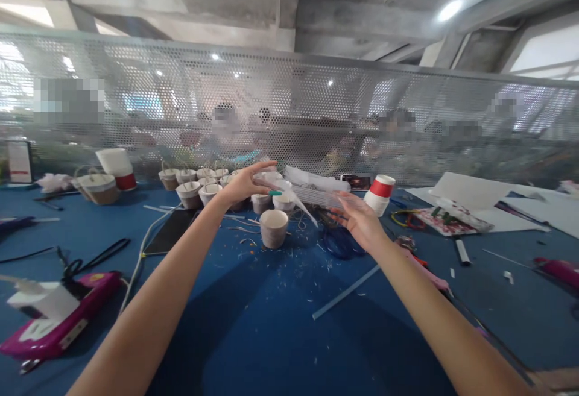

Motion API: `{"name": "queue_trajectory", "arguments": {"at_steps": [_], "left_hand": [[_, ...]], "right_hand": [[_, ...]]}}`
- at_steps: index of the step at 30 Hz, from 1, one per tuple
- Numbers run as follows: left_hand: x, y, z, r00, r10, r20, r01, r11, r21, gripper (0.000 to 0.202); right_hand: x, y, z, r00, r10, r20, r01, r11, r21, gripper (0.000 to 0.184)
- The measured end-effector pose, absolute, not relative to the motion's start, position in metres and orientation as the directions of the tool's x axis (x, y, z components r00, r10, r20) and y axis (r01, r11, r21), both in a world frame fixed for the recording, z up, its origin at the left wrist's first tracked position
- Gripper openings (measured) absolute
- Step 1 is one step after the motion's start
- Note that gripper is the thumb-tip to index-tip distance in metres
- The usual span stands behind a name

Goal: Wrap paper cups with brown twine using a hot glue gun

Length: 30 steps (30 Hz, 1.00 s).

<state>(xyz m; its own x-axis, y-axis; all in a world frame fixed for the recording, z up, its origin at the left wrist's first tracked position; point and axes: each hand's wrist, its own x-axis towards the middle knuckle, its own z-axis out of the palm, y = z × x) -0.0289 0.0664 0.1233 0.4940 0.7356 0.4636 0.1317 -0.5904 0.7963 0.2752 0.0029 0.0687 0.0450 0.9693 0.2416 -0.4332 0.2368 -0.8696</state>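
Note:
A clear plastic bag (312, 196), crinkled and lightly striped, stretches between my two hands above the table. My left hand (246, 184) grips its left end between thumb and fingers; a green nail shows on the thumb. At the bag's right end, my right hand (359, 218) pinches it, palm turned inward. What the bag contains, if anything, I cannot make out. Below and between the hands stands a small pale cup (274, 229), upright and touched by neither. Several small handled cups (188, 193) sit in a group behind my left hand.
Scraps litter the blue table (271, 323). A translucent stick (346, 292) lies in front of my right hand. Stacked red-and-white paper cups (380, 194) stand behind it. A magenta power strip (63, 317) with cords is at left, white sheets (465, 197) at right, a perforated screen (289, 106) behind.

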Motion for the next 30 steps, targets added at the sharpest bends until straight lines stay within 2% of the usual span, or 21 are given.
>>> {"name": "queue_trajectory", "arguments": {"at_steps": [4, 7, 9, 11, 14, 20, 26, 30], "left_hand": [[-0.034, 0.068, 0.123, 0.409, 0.819, 0.403, 0.229, -0.519, 0.823, 0.086], [-0.046, 0.066, 0.132, 0.311, 0.935, 0.169, 0.402, -0.291, 0.868, 0.076], [-0.057, 0.063, 0.142, 0.297, 0.955, -0.020, 0.519, -0.144, 0.843, 0.061], [-0.066, 0.059, 0.152, 0.275, 0.961, -0.001, 0.543, -0.154, 0.826, 0.046], [-0.078, 0.052, 0.164, 0.245, 0.968, 0.057, 0.583, -0.194, 0.789, 0.036], [-0.093, 0.053, 0.167, 0.163, 0.979, -0.122, 0.753, -0.043, 0.656, 0.034], [-0.099, 0.066, 0.151, 0.185, 0.947, -0.261, 0.809, 0.005, 0.588, 0.031], [-0.101, 0.077, 0.139, 0.145, 0.970, -0.196, 0.916, -0.056, 0.398, 0.028]], "right_hand": [[0.282, 0.001, 0.069, 0.041, 0.964, 0.261, -0.448, 0.251, -0.858, 0.034], [0.283, 0.000, 0.068, 0.039, 0.966, 0.256, -0.448, 0.246, -0.859, 0.032], [0.281, -0.001, 0.069, 0.023, 0.968, 0.251, -0.455, 0.234, -0.859, 0.032], [0.279, -0.003, 0.069, 0.006, 0.967, 0.253, -0.471, 0.226, -0.853, 0.031], [0.276, -0.006, 0.071, 0.003, 0.968, 0.249, -0.500, 0.217, -0.838, 0.023], [0.282, -0.001, 0.070, 0.019, 0.989, 0.146, -0.612, 0.127, -0.780, 0.018], [0.283, 0.005, 0.064, 0.052, 0.998, 0.045, -0.768, 0.069, -0.637, 0.031], [0.288, 0.008, 0.063, 0.088, 0.994, 0.064, -0.797, 0.108, -0.595, 0.037]]}}
